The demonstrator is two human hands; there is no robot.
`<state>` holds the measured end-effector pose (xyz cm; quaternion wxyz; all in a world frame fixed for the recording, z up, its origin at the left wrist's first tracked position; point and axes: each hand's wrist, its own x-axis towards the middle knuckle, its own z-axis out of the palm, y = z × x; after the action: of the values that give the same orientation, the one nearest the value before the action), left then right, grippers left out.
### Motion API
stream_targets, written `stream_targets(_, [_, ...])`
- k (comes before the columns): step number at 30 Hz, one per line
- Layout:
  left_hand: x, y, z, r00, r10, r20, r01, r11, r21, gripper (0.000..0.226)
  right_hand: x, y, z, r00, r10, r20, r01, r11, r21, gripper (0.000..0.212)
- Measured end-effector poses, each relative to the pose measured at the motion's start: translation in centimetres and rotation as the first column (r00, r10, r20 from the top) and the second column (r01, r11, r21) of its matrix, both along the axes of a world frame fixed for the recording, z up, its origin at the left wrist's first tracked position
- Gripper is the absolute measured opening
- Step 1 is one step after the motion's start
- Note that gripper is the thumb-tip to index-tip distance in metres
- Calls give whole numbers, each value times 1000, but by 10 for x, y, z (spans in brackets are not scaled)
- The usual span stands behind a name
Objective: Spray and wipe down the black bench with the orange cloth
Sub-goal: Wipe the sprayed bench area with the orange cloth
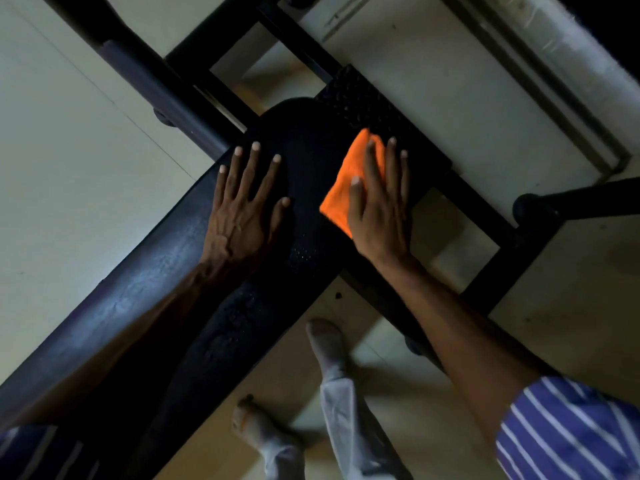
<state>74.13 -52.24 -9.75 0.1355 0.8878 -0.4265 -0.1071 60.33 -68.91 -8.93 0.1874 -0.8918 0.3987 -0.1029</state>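
The black bench (304, 140) runs diagonally from the lower left to the centre, its padded top wet with droplets. My left hand (242, 206) lies flat on the pad near its rounded end, fingers spread, holding nothing. My right hand (381, 209) presses the folded orange cloth (343, 181) onto the right side of the pad, next to a black textured plate (367, 105). The spray bottle is not in view.
Black metal frame bars (485, 223) and tubes (138, 64) surround the bench end. Pale floor tiles (69, 150) lie on both sides. My feet (325, 337) stand on the floor to the right of the bench. A raised ledge (554, 81) runs along the upper right.
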Motion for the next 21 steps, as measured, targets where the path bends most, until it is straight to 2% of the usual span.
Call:
stream_targets(2, [-1,1,-4,1000,-1,15,1,1000,-2,61,15,2,-1,986,-169,10,168,985,40,55])
stream_targets(4, [-4,2,-6,1000,-3,28,2,1000,6,61,11,25,-1,976,-215,46,214,977,17,54])
stream_targets(6, [-5,1,-6,999,6,35,-7,1000,13,61,-10,57,-3,986,-127,105,130,991,-20,54])
stream_targets(8, [-5,2,-6,999,9,40,-10,1000,16,60,-37,85,-5,995,-16,101,16,1000,7,56])
stream_targets(12, [-4,3,-10,1000,-1,23,1,1000,11,60,-36,53,-9,994,96,42,-96,995,-14,57])
stream_targets(15, [-3,5,-13,999,-15,43,15,1000,-7,60,-2,21,-8,998,-69,2,69,997,-46,56])
stream_targets(18, [-3,4,-11,999,-14,33,14,1000,-6,60,13,45,-6,955,-295,21,296,954,-57,54])
stream_targets(19, [-3,4,-8,1000,-14,18,14,1000,-2,61,9,61,-4,955,-293,36,295,953,-65,53])
stream_targets(21, [-1,5,-1,1000,-19,-16,20,1000,3,61,-8,93,-2,983,-176,51,178,983,-39,55])
